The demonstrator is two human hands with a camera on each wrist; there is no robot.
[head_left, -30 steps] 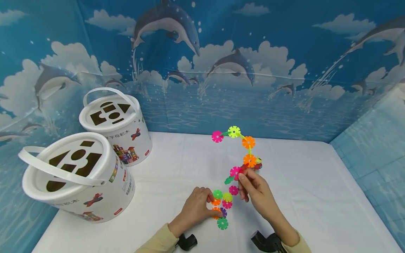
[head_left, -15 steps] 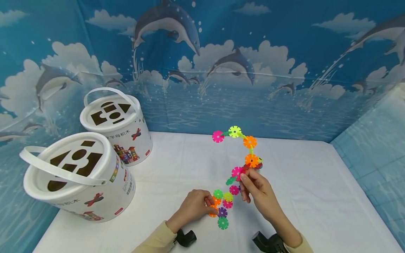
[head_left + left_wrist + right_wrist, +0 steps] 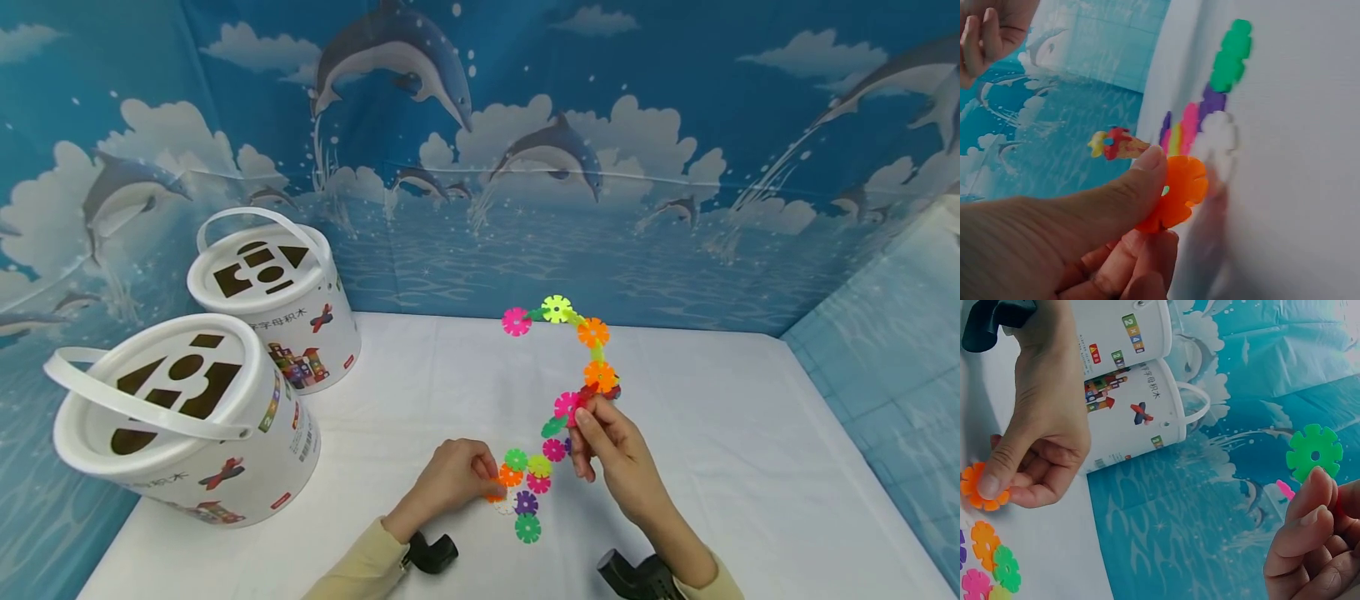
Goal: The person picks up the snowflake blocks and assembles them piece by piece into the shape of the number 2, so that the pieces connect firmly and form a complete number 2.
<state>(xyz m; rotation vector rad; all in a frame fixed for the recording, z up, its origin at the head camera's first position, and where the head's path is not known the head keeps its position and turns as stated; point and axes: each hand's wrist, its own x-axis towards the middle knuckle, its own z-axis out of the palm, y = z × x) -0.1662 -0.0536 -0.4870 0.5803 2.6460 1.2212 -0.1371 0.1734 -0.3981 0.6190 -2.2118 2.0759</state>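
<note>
Fingers point(image 3: 1163, 250) of the left hand point(image 3: 450, 477) are pinching an orange disc point(image 3: 1185, 187), the thumb pressing on one face, and are holding it left of the purple disc point(image 3: 527, 502) on the white-covered desk point(image 3: 750, 467). A white disc point(image 3: 1219, 134) is lying just left of the purple disc, near the pinched piece. A green disc point(image 3: 528, 528) is lying on the purple disc's near side, and a pink disc point(image 3: 538, 483) and a lime disc point(image 3: 540, 466) are following on its far side. A second orange disc point(image 3: 511, 475) and a second green disc point(image 3: 515, 459) are resting beyond the purple disc and to its left.

Beyond the purple disc and to its right, the right hand point(image 3: 615, 454) is gripping a red piece point(image 3: 588, 392), thumb and fingers clamping on it. This piece is forming part of a multicoloured chain point(image 3: 593, 332), which is curving round to a pink end well beyond the purple disc. Well to the left of the purple disc, a front bucket point(image 3: 262, 467) and a rear bucket point(image 3: 296, 333) are standing, both wearing lids with shaped holes. A dolphin-printed backdrop point(image 3: 420, 250) is hanging far behind the purple disc.
</note>
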